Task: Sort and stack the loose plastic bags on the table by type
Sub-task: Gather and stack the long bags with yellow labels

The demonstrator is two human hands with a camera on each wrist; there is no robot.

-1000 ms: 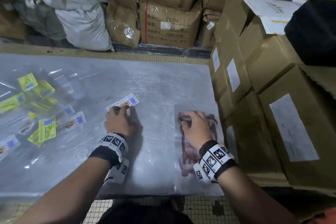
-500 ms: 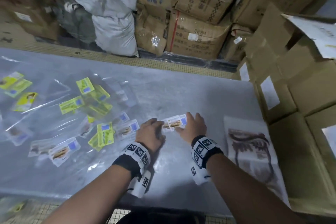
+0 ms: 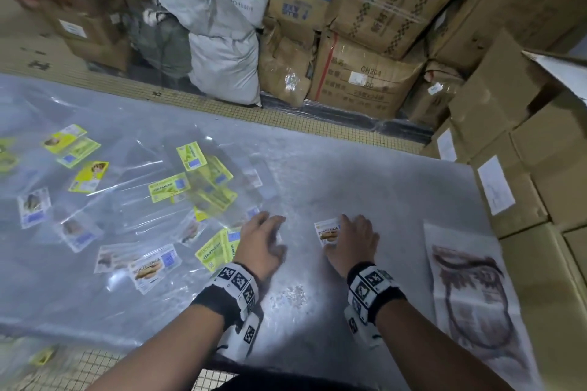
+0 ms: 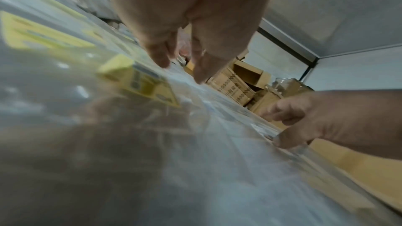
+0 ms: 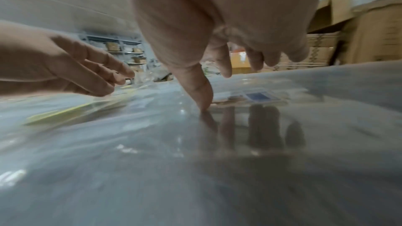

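Observation:
Many clear plastic bags lie loose on the grey table (image 3: 349, 174). Several at the left carry yellow labels (image 3: 168, 187); others carry white labels (image 3: 152, 267). My right hand (image 3: 351, 240) lies flat on one white-labelled bag (image 3: 325, 232). In the right wrist view its thumb (image 5: 202, 92) presses down beside that bag's label (image 5: 259, 96), with the other fingers spread above it. My left hand (image 3: 263, 241) hovers with relaxed fingers, holding nothing, beside a yellow-labelled bag (image 3: 217, 249). That yellow label (image 4: 139, 82) shows just under the left fingertips (image 4: 163, 59).
A large flat bag with a dark brown print (image 3: 470, 301) lies at the table's right end. Cardboard boxes (image 3: 524, 143) are stacked against the right edge. More boxes and white sacks (image 3: 222, 67) stand behind the far edge. A wire-mesh rim (image 3: 317, 124) borders the table.
Both hands were together on the white-labelled bag. Now the left hand has come off it and moved left toward the pile, while the right hand stays on the bag.

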